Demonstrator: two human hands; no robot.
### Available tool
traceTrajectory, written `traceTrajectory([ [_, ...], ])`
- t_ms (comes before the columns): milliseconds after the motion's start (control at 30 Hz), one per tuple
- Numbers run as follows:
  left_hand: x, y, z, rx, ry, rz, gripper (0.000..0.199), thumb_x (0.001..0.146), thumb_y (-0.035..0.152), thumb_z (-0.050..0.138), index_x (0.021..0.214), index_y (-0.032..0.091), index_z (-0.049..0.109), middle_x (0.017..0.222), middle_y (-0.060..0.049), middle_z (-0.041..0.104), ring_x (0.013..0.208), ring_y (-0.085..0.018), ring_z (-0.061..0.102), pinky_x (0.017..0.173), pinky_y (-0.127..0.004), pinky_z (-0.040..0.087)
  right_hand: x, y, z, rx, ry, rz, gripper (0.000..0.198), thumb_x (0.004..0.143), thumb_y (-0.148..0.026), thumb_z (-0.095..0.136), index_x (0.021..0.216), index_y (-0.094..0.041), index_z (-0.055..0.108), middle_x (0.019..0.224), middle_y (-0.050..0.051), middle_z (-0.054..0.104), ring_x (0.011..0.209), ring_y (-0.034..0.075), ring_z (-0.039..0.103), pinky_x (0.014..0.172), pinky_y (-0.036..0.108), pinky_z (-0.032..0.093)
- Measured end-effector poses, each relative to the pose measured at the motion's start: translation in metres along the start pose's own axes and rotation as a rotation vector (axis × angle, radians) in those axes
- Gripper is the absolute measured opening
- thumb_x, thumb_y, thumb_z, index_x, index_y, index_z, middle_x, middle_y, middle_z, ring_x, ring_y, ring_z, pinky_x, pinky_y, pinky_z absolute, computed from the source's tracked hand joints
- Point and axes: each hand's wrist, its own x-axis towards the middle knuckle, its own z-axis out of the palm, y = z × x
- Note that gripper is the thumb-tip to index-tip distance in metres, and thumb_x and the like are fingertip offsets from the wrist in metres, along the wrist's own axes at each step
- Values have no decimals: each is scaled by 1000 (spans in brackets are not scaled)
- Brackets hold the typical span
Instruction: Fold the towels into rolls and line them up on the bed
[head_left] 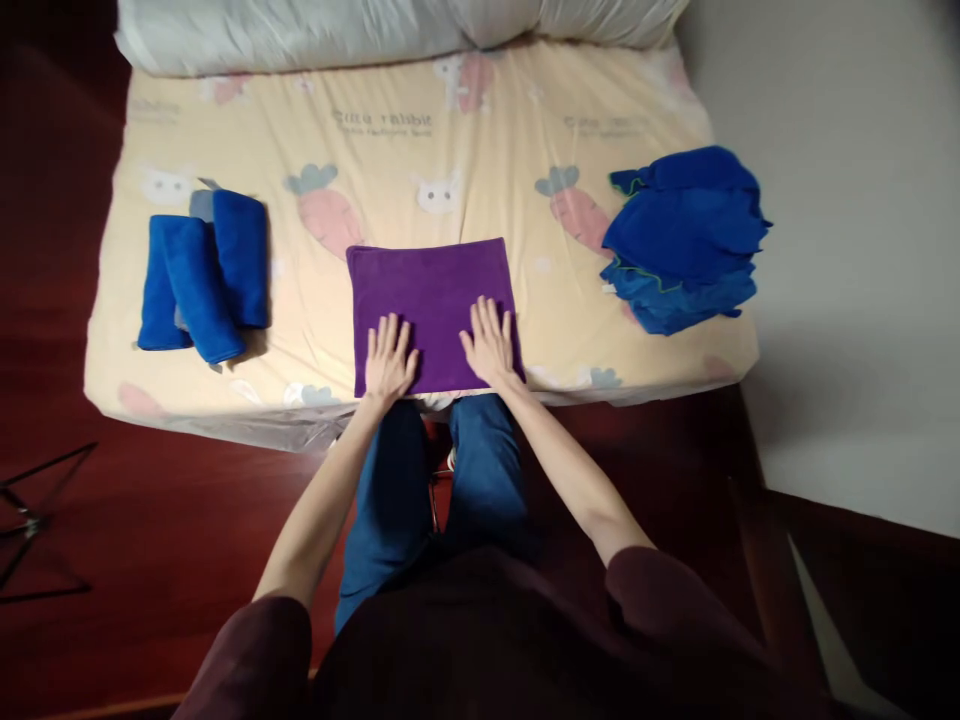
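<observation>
A purple cloth (435, 290), folded into a rectangle, lies flat at the near edge of the bed. My left hand (391, 360) rests palm down on its lower left part, fingers stretched out. On the lower right part of the cloth, my right hand (489, 343) lies flat with its fingers spread a little. Neither hand grips anything. To the left are several rolled or narrowly folded blue cloths (199, 285), some lying across others, with a bit of grey among them. A loose, crumpled pile of blue cloths (686, 230) with some yellow-green edging is on the right.
The bed has a pale yellow sheet (465, 140) printed with carrots and rabbits. A rolled white quilt (322, 35) lies along its far side. A grey-white wall (847, 250) stands at the right. Thin black stand legs (37, 520) are on the red-brown floor at left.
</observation>
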Motion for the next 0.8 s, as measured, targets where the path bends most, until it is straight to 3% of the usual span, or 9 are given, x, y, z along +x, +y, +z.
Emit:
traceTrajectory([
  [100, -41, 6, 9, 49, -64, 66, 64, 104, 47, 35, 161, 20, 37, 173, -7, 17, 161, -28, 8, 132, -53, 7, -41, -10, 15, 4, -40, -147, 66, 107, -41, 35, 166, -13, 24, 173, 8, 18, 162, 24, 9, 133, 51, 3],
  [233, -82, -15, 8, 123, 25, -174, 71, 103, 53, 36, 163, 15, 30, 173, -12, 14, 161, -30, 9, 131, -54, 11, -74, 14, 25, -55, 74, 37, 66, 108, -43, 30, 164, -9, 26, 172, 12, 21, 161, 24, 17, 132, 52, 6],
  [400, -111, -20, 3, 131, 45, -301, 81, 99, 53, 45, 162, 7, 28, 171, -19, 16, 160, -36, 13, 130, -57, 15, -97, 18, 28, -70, 198, 209, 64, 107, -41, 34, 160, -5, 34, 170, 18, 25, 160, 31, 20, 129, 60, 11],
  [500, -124, -8, 3, 140, 141, -340, 77, 97, 47, 50, 159, 4, 35, 169, -23, 20, 160, -38, 13, 129, -58, 17, -120, 10, 30, -73, 308, 141, 61, 106, -36, 36, 158, -3, 39, 169, 19, 26, 160, 32, 20, 130, 58, 13],
  [633, -133, 2, 0, 129, 288, -201, 56, 95, 31, 49, 147, 11, 53, 166, -19, 33, 158, -35, 22, 129, -57, 18, -146, 18, 27, -49, 318, -40, 51, 103, -24, 40, 151, -10, 51, 162, 15, 44, 153, 27, 36, 127, 50, 27],
  [800, -128, 0, -5, 53, 296, -94, 44, 90, 15, 47, 131, 16, 64, 150, -17, 56, 149, -31, 41, 125, -53, 31, -155, 46, 23, -53, 344, -53, 49, 97, -11, 41, 143, -10, 59, 150, 16, 58, 143, 29, 49, 120, 50, 38],
])
